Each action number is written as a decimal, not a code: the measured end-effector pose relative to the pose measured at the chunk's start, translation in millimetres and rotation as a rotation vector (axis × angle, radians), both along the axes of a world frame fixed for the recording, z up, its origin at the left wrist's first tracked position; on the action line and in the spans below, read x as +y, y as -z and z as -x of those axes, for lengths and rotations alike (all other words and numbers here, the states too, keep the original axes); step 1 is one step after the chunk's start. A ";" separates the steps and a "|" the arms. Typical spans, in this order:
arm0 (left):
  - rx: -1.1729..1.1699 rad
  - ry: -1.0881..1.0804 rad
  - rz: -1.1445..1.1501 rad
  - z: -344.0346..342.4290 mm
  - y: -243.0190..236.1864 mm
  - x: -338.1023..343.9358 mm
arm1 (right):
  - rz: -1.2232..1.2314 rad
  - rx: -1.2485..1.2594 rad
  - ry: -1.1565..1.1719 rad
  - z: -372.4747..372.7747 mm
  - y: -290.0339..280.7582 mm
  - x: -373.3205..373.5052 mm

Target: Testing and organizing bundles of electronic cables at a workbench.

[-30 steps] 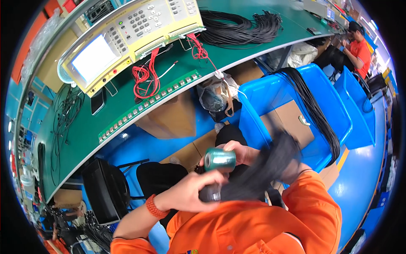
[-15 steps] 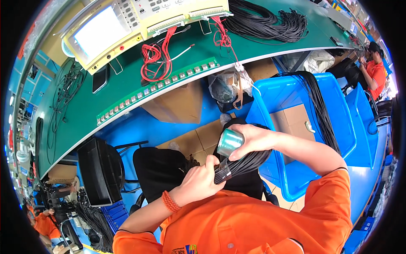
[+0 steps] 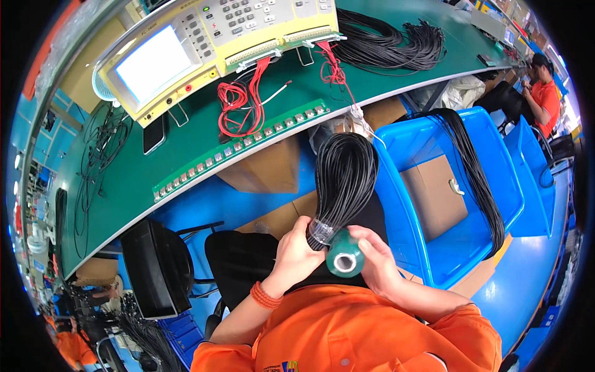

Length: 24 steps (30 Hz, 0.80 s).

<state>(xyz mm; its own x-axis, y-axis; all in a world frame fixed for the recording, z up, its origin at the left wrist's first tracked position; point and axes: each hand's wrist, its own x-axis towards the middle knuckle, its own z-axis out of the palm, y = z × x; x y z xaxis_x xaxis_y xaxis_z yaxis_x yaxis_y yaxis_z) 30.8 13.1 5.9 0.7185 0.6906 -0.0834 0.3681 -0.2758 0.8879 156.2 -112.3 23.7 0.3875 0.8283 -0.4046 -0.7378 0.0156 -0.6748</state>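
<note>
Our left grip (image 3: pixel 299 255) was curled around the lower end of a looped black cable bundle (image 3: pixel 347 177), loop pointing to 12 o'clock above our lap, and a shiny film band (image 3: pixel 320 231) circled its neck. Our right grip (image 3: pixel 377 260) had hold of the green film roll (image 3: pixel 346 247), at about 4 o'clock from that band; we couldn't tell if roll and cables actually touched. For a tidy wrap, we reckoned the bundle wanted a firm squeeze so no strand poked out, the roll close in, light steady tension, and each turn overlapping the last. Too slack and it'd probably have slid off.

As for the room: the green counter (image 3: pixel 192 142) curved from 9 round to 1 o'clock, with a yellow-edged tester (image 3: pixel 204 56) and red leads (image 3: pixel 257 96) at 11 and a phone (image 3: pixel 155 135) at 10. Over at 2 sat a blue bin (image 3: pixel 403 214) with more black cables (image 3: pixel 476 170) draped over its edge, and well past it a co-worker (image 3: pixel 546 102) in orange.
</note>
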 end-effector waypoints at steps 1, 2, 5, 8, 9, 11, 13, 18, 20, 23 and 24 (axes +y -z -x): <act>0.019 0.009 -0.087 0.4 -0.8 -0.5 | 0.016 0.040 -0.086 -2.3 2.4 -0.9; 0.041 0.013 -0.065 -0.4 -1.2 0.3 | 0.087 0.125 -0.170 -3.4 6.5 -3.8; 0.042 0.030 -0.082 1.2 -6.5 2.7 | 0.072 0.320 -0.540 -24.0 27.5 -9.1; -0.056 0.015 0.025 6.9 -21.5 3.1 | 0.192 -0.022 -0.579 -27.9 50.2 -6.7; -0.056 0.111 -0.063 10.6 -28.5 -3.2 | 0.303 -0.005 -0.513 -27.2 56.0 0.6; -0.025 0.312 -0.138 16.7 -43.2 -9.8 | 0.148 0.108 -0.454 -35.1 60.6 24.0; 0.037 0.519 -0.132 26.6 -58.5 -9.6 | -0.195 0.004 -0.642 -42.1 57.3 48.0; 0.110 0.937 -0.215 42.1 -70.8 -13.4 | -0.377 0.014 -1.514 -55.6 28.3 82.9; 0.172 0.912 -0.230 40.9 -64.6 -16.3 | -0.059 0.382 -1.458 -58.4 12.5 82.3; 0.236 0.908 -0.275 34.0 -50.3 -26.0 | 0.087 -0.284 -1.519 -50.5 1.0 78.7; 0.231 0.876 -0.303 31.8 -45.4 -29.4 | 0.155 -0.259 -1.450 -50.6 -1.2 76.9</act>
<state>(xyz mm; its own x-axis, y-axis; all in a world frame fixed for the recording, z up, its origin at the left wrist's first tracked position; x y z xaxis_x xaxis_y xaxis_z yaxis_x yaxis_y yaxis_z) -1.0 -16.2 51.3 0.9785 -0.0697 -0.1943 0.0791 -0.7428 0.6649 206.8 -35.4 24.9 -0.6468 0.5028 -0.5734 0.0922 -0.6948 -0.7132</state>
